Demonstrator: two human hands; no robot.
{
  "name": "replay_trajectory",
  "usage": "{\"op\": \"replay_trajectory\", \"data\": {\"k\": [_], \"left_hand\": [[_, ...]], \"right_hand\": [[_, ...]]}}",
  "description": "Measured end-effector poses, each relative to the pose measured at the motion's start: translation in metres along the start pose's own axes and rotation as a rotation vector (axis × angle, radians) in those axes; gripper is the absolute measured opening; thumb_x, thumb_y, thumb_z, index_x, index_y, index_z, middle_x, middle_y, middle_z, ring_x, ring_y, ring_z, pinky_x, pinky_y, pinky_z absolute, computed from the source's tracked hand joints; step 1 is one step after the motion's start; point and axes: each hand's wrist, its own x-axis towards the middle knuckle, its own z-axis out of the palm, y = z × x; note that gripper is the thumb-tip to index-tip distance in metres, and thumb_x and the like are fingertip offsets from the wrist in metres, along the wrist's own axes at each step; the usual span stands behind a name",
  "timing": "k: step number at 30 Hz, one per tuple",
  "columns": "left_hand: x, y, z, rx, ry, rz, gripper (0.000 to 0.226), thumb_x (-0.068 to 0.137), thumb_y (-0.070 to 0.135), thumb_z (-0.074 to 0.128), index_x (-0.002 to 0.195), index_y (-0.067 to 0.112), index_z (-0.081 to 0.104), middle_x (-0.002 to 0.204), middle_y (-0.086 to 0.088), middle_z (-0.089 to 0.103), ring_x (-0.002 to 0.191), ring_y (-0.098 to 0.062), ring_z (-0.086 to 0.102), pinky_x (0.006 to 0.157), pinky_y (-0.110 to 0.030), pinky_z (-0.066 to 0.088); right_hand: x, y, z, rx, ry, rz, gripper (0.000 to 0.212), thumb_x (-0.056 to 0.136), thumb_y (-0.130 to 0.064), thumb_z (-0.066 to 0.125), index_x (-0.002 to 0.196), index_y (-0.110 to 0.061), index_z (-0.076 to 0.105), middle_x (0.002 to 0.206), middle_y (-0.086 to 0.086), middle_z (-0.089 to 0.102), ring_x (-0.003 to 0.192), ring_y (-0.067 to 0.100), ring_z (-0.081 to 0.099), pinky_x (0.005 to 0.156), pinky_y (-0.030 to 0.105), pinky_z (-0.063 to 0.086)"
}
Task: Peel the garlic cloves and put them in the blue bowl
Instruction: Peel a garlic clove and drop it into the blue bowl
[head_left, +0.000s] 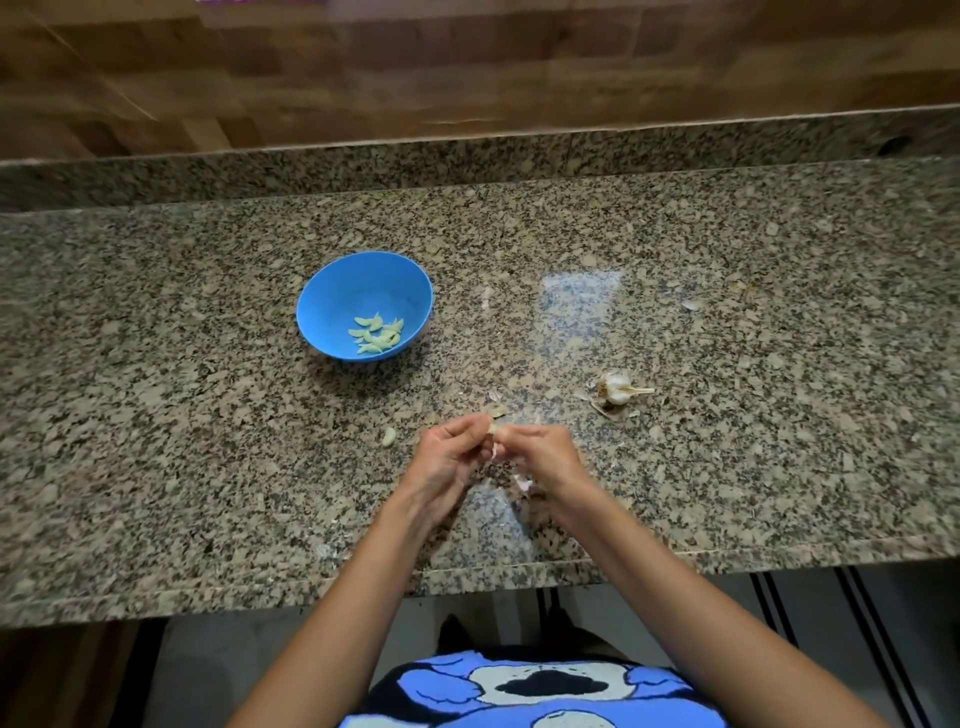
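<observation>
My left hand (448, 457) and my right hand (540, 457) meet above the granite counter (208, 467), both pinching one garlic clove (492, 429) with loose skin hanging from it. A peeled clove (388, 436) lies on the counter just left of my left hand. The blue bowl (332, 296) stands further back to the left and holds several peeled cloves (376, 335). A partly broken garlic bulb (615, 387) lies to the right, beyond my right hand.
Bits of garlic skin (496, 402) lie scattered near my hands and around the bulb. A raised granite ledge (467, 161) and a wooden wall (467, 67) bound the counter at the back. The counter's front edge (467, 577) runs below my forearms.
</observation>
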Motion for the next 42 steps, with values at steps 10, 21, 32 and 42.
{"op": "replay_trajectory", "data": {"k": [10,21,32,42], "left_hand": [[0.003,-0.012,0.009,0.528,0.093,0.342,0.018,0.080,-0.002,0.066,0.091,0.011,0.071,0.088,-0.004,0.072,0.083,-0.019,0.070,0.072,-0.023,0.056],[0.000,-0.005,0.000,0.755,-0.003,0.484,0.014,0.080,0.014,0.072,0.093,0.010,0.074,0.082,-0.004,0.074,0.072,-0.015,0.069,0.068,-0.030,0.057],[-0.006,-0.006,0.008,0.704,0.091,0.484,0.011,0.079,0.007,0.072,0.090,0.005,0.071,0.076,-0.001,0.070,0.067,-0.005,0.063,0.061,-0.016,0.051],[-0.009,-0.013,0.012,0.262,0.149,0.391,0.014,0.078,-0.004,0.068,0.087,0.005,0.064,0.084,-0.009,0.069,0.075,-0.019,0.066,0.067,-0.024,0.057]], "right_hand": [[0.001,0.007,0.007,-0.162,0.144,-0.021,0.016,0.093,-0.013,0.050,0.092,-0.007,0.065,0.079,0.005,0.068,0.072,0.019,0.060,0.070,0.026,0.045],[0.005,0.005,0.000,-0.245,0.114,-0.094,0.018,0.093,-0.018,0.053,0.086,-0.009,0.067,0.081,0.011,0.067,0.075,0.021,0.058,0.075,0.036,0.048],[0.010,0.006,-0.004,-0.193,0.059,-0.119,0.016,0.091,-0.018,0.056,0.085,-0.005,0.065,0.068,-0.003,0.057,0.064,0.012,0.048,0.063,0.020,0.037],[0.006,0.010,-0.004,0.081,0.041,-0.111,0.017,0.093,-0.012,0.051,0.079,-0.010,0.061,0.070,0.001,0.054,0.065,0.010,0.049,0.057,0.014,0.041]]}}
